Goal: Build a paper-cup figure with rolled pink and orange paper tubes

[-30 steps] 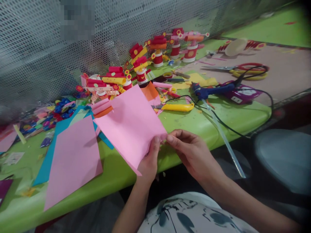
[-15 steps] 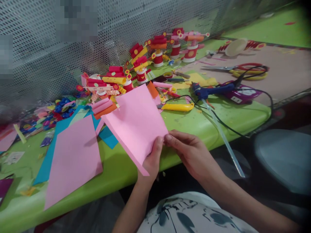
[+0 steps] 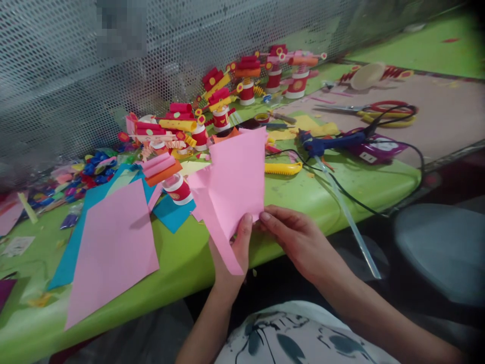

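A pink sheet of paper (image 3: pixel 240 174), creased with a narrow strip along its left side, is held up between my hands above the table's front edge. My left hand (image 3: pixel 234 258) grips it from below, thumb on the near face and fingers hidden behind. At the lower right corner, my right hand (image 3: pixel 295 235) pinches the sheet between thumb and fingertips. Behind the sheet stands a red and white paper cup (image 3: pixel 178 189) beside pink and orange paper rolls (image 3: pixel 161 168). A larger pink sheet (image 3: pixel 113 258) lies flat to the left over blue paper (image 3: pixel 68 258).
To the right lie a yellow cutter (image 3: pixel 283 168), a blue glue gun (image 3: pixel 314 144) with its glue stick (image 3: pixel 348 222) jutting past the edge, and scissors (image 3: pixel 386 112). Several paper-and-cup figures (image 3: pixel 222 116) line the mesh partition (image 3: pixel 182 50). A grey stool (image 3: pixel 439 253) stands at right.
The held pink sheet has turned more upright, its top swinging right and its left part bending back. The red and white cup behind it has come into view.
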{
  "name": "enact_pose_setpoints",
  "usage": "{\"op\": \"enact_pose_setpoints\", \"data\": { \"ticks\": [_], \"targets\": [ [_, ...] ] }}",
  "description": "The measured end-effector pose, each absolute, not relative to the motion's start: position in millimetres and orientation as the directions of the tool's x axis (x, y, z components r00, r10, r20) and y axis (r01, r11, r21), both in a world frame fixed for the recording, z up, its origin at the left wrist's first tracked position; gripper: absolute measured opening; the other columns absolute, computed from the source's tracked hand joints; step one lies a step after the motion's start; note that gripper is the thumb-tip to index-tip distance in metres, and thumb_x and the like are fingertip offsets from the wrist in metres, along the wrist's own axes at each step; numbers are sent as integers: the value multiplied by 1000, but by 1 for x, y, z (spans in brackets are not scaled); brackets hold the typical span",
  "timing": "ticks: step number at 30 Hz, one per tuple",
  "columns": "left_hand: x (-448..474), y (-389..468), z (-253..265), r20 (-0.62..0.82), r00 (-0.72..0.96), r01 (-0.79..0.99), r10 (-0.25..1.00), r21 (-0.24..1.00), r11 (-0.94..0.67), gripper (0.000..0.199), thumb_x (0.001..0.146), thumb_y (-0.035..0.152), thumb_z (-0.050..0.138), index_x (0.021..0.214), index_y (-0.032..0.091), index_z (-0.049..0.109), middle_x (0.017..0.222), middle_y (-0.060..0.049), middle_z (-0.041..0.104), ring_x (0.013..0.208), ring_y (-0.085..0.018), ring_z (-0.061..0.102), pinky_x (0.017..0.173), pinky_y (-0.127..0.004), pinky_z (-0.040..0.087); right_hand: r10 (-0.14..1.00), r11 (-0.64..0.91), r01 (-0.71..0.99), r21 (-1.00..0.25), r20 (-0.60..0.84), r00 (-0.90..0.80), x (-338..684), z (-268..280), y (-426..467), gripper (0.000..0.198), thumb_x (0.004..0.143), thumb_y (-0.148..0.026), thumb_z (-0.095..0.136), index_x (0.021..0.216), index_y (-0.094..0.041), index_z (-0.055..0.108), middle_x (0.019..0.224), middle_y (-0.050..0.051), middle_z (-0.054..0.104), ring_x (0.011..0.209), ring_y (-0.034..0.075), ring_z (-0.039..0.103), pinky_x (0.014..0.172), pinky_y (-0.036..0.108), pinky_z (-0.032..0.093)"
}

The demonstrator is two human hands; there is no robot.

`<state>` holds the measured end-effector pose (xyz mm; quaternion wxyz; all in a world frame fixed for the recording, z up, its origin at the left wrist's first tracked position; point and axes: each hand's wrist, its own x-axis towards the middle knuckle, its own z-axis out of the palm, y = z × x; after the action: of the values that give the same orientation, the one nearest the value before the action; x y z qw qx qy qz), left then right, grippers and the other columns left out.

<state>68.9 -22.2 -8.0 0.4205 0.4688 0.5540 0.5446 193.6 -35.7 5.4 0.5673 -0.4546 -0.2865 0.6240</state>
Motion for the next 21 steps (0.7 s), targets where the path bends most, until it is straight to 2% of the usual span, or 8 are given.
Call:
{"op": "enact_pose_setpoints", "data": {
  "ticks": [5, 7, 11, 15, 21],
  "targets": [
    [68, -23, -8, 21, -248, 62, 969, 998, -6, 33, 82, 52, 76, 95, 22, 77, 103, -11, 80, 100, -29, 75, 89, -40, 63, 937, -248, -553, -795, -342, 71, 198, 9, -36, 28, 67, -39, 91, 90, -25, 81, 78, -1, 74, 74, 13, 67, 72, 24, 51],
    [68, -23, -7, 12, -234, 41, 972, 999, -2, 34, 82, 52, 76, 97, 21, 77, 103, -11, 80, 99, -29, 75, 89, -40, 64, 936, -244, -585, -774, -345, 66, 199, 12, -35, 28, 69, -41, 90, 86, -22, 80, 76, 0, 72, 72, 12, 66, 69, 22, 51],
    [70, -22, -3, 31, -207, -24, 978, 999, -36, 38, 82, 52, 76, 104, 21, 77, 109, -10, 79, 103, -29, 75, 90, -40, 64, 948, -240, -512, -825, -313, 59, 198, 17, -35, 28, 67, -43, 91, 78, -21, 77, 73, -1, 70, 68, 11, 63, 65, 21, 50],
    [71, -22, 0, 4, -224, -31, 975, 999, -11, 39, 81, 53, 77, 97, 18, 76, 106, -11, 79, 102, -28, 75, 91, -39, 63, 944, -243, -461, -853, -317, 88, 196, 18, -35, 29, 61, -41, 94, 74, -22, 77, 72, 0, 70, 67, 12, 62, 63, 24, 48],
    [69, -22, -1, -15, -196, -37, 980, 999, 8, 34, 82, 54, 75, 92, 22, 75, 104, -10, 79, 101, -29, 75, 93, -41, 62, 945, -245, -444, -862, -315, 90, 198, 16, -37, 29, 64, -44, 92, 76, -23, 77, 71, 0, 69, 67, 13, 60, 64, 27, 47]
  ]
}}
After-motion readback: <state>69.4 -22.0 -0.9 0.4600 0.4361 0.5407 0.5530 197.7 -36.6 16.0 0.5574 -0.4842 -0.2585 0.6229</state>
